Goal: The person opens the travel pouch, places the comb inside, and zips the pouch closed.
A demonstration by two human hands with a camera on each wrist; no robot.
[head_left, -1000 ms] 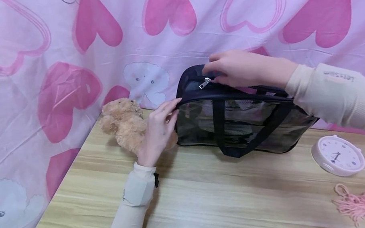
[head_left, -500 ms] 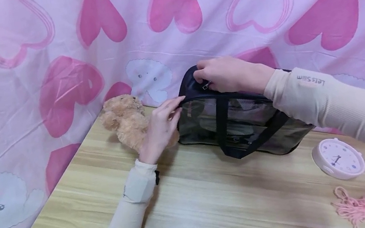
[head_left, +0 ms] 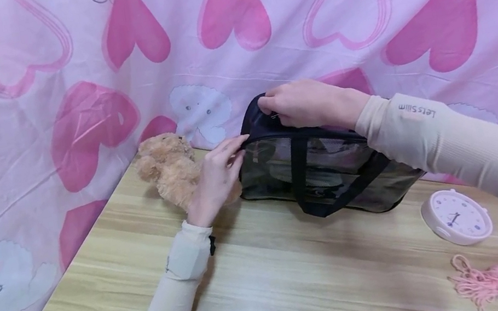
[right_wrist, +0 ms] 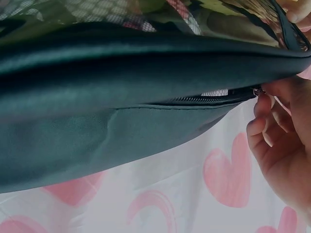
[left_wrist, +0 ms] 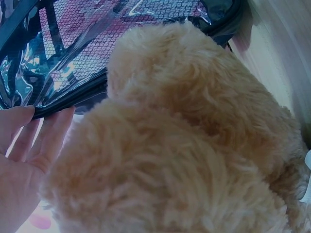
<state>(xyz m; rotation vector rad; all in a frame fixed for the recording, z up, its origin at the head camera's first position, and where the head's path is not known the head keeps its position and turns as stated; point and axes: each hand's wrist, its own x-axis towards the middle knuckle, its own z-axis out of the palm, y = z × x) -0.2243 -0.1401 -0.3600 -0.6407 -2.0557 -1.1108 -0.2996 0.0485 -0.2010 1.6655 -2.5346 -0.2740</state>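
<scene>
Pale pink cloth printed with deeper pink hearts and white cartoon animals (head_left: 233, 8) is hung behind and beside a light wood-grain desk (head_left: 301, 279). At the far side of the desk, a black-trimmed bag with see-through panels (head_left: 261, 170) is stood upright, a black webbing handle (head_left: 301, 174) being draped down its front. The bag's near left top corner is pinched by the left hand (head_left: 213, 181): the thumb is set on the edging and the fingers (left_wrist: 54, 131) are tucked beneath it, with only the edging's thickness between them. On the top of the bag, a small silver metal zip pull (right_wrist: 257, 91) is pinched by the right hand (head_left: 307, 103), its fingers (right_wrist: 258, 131) curled and closed up against the thumb. Beside the pull, a narrow gap is seen along the zip teeth (right_wrist: 199, 100); its full length is poorly shown and cannot be told. Just left of the bag, partly covered by the left hand, a fluffy light-brown plush bear (head_left: 174, 174) is placed. Nearer the desk's right edge, a round white-and-pale-pink clock (head_left: 457, 216) and a bundle of pink yarn (head_left: 490, 277) are laid
</scene>
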